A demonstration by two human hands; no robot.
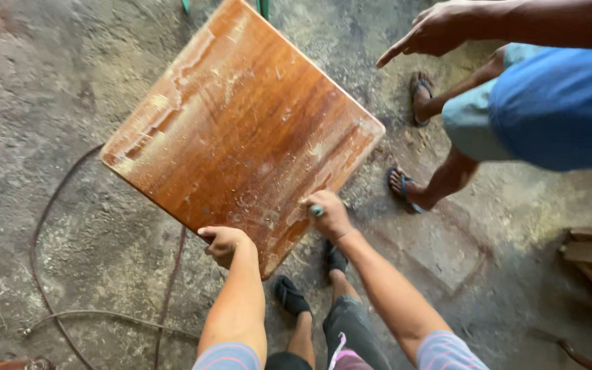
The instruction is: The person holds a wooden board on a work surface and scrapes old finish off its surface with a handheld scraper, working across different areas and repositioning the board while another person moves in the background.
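At the near edge of the brown wooden tabletop [241, 133], the left hand [224, 243] is curling loosely against the board's rim, fingers bent. Just beside it, the right hand [329, 214] is closing around a small bluish tool [316, 210], pressing it onto the dusty surface. Well beyond both, a co-worker's hand [433, 31] is pointing toward the board.

One wooden board [241, 130], three hands, four sandalled feet, one cable [42, 226].
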